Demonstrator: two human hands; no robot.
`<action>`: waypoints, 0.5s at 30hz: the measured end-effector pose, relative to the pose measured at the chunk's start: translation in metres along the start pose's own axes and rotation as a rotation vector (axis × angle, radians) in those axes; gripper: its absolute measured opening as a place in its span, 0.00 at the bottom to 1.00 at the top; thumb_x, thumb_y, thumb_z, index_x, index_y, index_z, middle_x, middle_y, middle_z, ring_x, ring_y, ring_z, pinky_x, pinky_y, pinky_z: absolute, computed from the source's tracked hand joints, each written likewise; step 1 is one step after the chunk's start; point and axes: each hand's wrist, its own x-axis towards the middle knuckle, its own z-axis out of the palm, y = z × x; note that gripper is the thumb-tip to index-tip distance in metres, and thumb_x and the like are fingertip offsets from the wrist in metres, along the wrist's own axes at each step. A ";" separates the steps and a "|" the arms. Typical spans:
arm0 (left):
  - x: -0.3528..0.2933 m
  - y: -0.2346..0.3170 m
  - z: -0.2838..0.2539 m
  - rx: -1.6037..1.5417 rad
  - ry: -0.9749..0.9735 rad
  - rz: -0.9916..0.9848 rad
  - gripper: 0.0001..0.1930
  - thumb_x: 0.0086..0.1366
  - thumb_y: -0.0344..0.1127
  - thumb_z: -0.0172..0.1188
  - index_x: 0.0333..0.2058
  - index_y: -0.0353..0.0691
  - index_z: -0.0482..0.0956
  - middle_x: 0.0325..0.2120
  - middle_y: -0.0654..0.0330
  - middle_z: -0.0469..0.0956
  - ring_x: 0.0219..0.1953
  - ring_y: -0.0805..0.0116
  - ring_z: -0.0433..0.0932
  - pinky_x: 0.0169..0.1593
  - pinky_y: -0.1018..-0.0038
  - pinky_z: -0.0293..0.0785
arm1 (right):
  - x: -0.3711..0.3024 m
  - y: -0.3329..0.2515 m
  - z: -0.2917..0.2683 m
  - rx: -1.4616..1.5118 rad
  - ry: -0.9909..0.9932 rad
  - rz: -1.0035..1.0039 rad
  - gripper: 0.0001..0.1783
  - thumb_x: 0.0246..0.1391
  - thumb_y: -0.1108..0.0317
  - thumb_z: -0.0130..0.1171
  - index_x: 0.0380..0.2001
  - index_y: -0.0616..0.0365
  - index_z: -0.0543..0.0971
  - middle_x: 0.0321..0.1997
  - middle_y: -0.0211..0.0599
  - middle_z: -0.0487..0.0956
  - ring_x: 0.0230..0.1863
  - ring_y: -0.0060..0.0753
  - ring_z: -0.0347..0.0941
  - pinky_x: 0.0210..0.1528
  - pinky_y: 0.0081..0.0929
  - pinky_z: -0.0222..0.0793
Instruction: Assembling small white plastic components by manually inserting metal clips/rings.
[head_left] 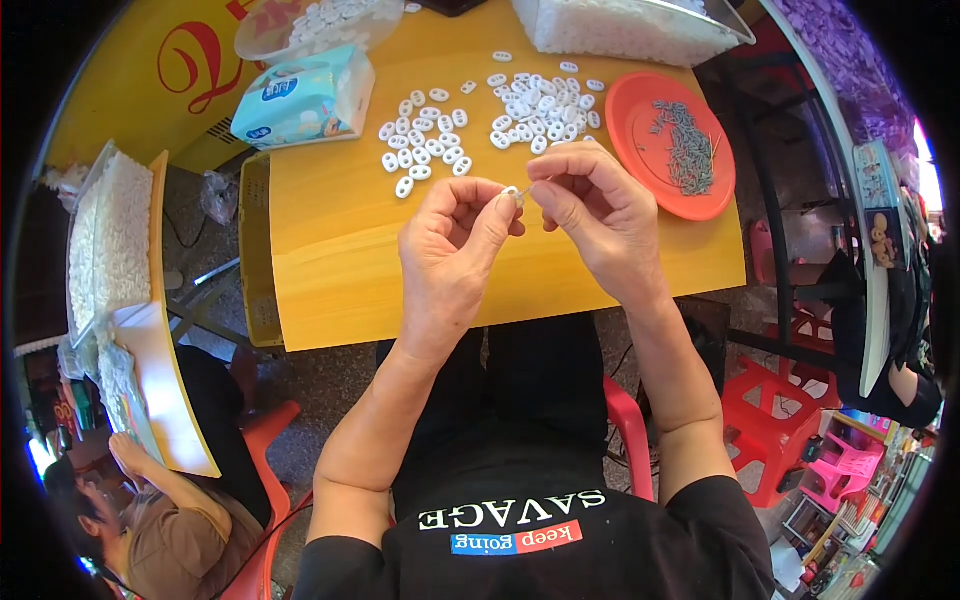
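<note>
Between the thumb and finger of my left hand (445,245) is a small white plastic piece (511,191), mostly covered by the fingertips. My right hand (605,215), closed in a pinch just beside it, holds a thin metal pin (527,188) against the white piece. Whether the pin passes through a hole is too small to tell. Beyond my hands lie a loose spread of white oval two-holed pieces (421,153) and a denser heap of similar pieces (545,108). A red plate (635,175) right of my right hand carries many small grey metal parts (688,150).
A tissue pack (305,100) stands at the table's (330,270) left back. Behind it sits a clear bowl (250,42) of white pieces; a clear bin (630,35) of white pieces is at the back. Red stools (775,410) stand right. At lower left another person (180,545) sits at a side table.
</note>
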 end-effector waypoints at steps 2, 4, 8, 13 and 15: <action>-0.001 -0.001 -0.001 0.009 -0.004 -0.008 0.07 0.68 0.30 0.59 0.39 0.33 0.75 0.32 0.61 0.77 0.35 0.75 0.77 0.43 0.79 0.74 | 0.001 0.001 0.000 -0.041 -0.018 -0.040 0.06 0.56 0.79 0.60 0.38 0.64 0.79 0.40 0.32 0.77 0.36 0.18 0.74 0.34 0.17 0.72; -0.002 0.000 -0.001 0.012 -0.006 -0.002 0.07 0.68 0.30 0.59 0.39 0.33 0.75 0.32 0.62 0.77 0.35 0.75 0.77 0.43 0.79 0.74 | 0.003 0.002 0.000 -0.157 -0.053 -0.112 0.06 0.54 0.79 0.61 0.37 0.63 0.80 0.39 0.35 0.79 0.36 0.22 0.75 0.34 0.18 0.72; -0.003 -0.002 -0.001 0.010 -0.004 0.020 0.06 0.67 0.29 0.59 0.39 0.32 0.74 0.31 0.62 0.78 0.34 0.78 0.77 0.39 0.82 0.74 | 0.001 0.001 0.000 -0.197 -0.062 -0.127 0.06 0.53 0.79 0.62 0.35 0.63 0.80 0.37 0.36 0.79 0.36 0.25 0.76 0.34 0.19 0.72; -0.006 -0.002 -0.002 0.061 -0.013 0.004 0.06 0.67 0.28 0.59 0.38 0.32 0.74 0.31 0.62 0.78 0.34 0.78 0.77 0.40 0.81 0.74 | -0.004 0.001 0.000 -0.147 -0.046 -0.048 0.07 0.53 0.79 0.62 0.37 0.63 0.80 0.36 0.35 0.79 0.36 0.25 0.76 0.35 0.21 0.73; -0.007 -0.002 -0.003 0.076 -0.019 0.007 0.06 0.67 0.28 0.59 0.38 0.32 0.74 0.31 0.62 0.78 0.33 0.77 0.76 0.40 0.80 0.74 | -0.006 0.002 0.001 -0.127 -0.035 -0.034 0.07 0.53 0.79 0.62 0.37 0.64 0.80 0.35 0.34 0.79 0.36 0.24 0.76 0.36 0.21 0.73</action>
